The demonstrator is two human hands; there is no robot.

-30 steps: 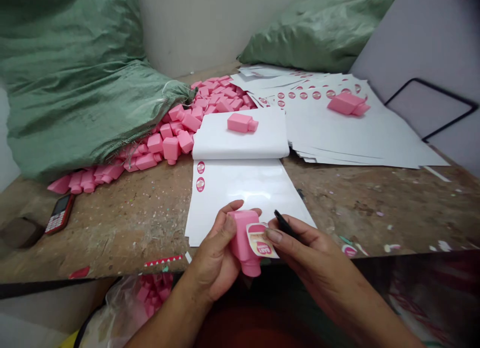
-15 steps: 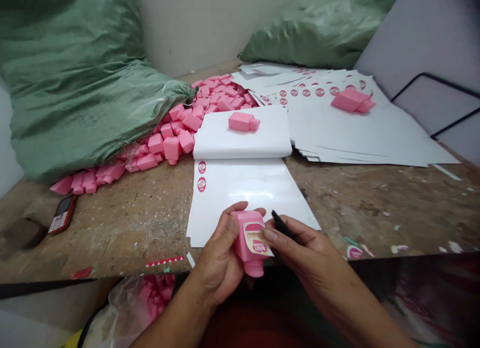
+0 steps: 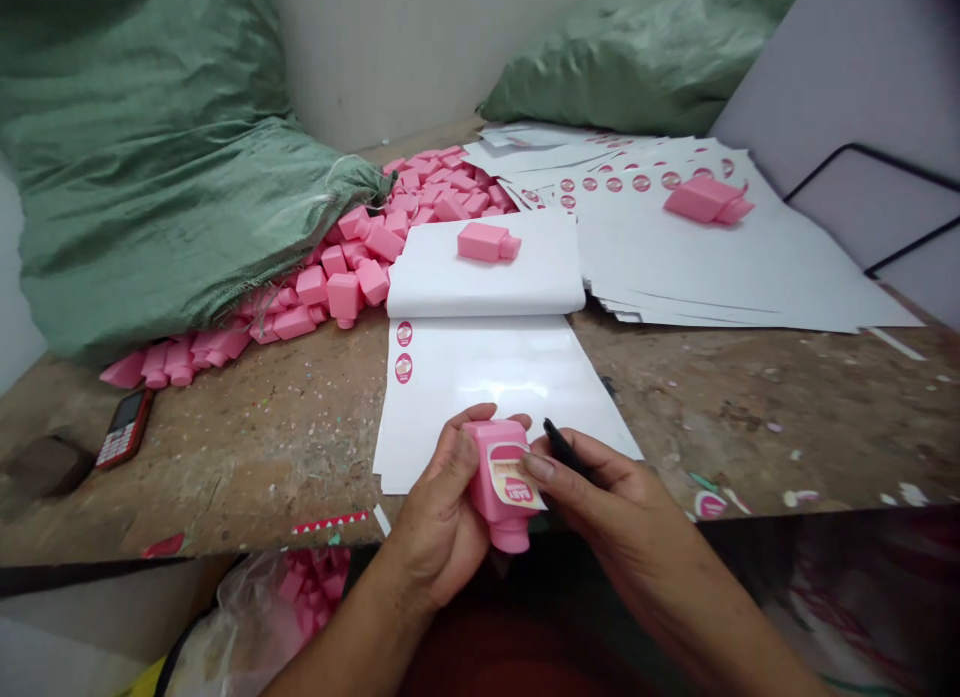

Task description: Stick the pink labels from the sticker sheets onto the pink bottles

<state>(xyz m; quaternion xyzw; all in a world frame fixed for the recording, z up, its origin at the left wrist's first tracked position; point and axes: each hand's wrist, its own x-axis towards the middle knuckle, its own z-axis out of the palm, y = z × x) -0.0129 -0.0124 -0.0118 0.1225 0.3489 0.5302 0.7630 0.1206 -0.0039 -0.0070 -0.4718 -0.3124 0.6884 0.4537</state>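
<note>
My left hand [image 3: 448, 517] is wrapped round a small pink plastic bottle [image 3: 486, 489], whose neck points down toward me. On its right face is a pink and cream label [image 3: 513, 482] with the word "BABY" upside down; one lower corner stands out past the bottle's edge. The thumb of my right hand [image 3: 600, 487] presses on the label's right side. A slim black tool [image 3: 564, 447] is held in the same hand, its tip pointing up and left; its lower part is hidden by the fingers. Beneath both hands lies a white label sheet [image 3: 480, 377] with two round pink labels at its left edge.
Another pink bottle [image 3: 486, 242] lies on the sheet's folded-back part. A bottle pile [image 3: 382, 241] spills from a green sack [image 3: 165, 217]. At right are stacked label sheets [image 3: 720, 277] with a bottle [image 3: 706, 201] on top. A red phone [image 3: 126, 429] lies left.
Hardly anything differs. The label appears to lie slightly flatter on the bottle under my right thumb; both hands keep nearly the same place.
</note>
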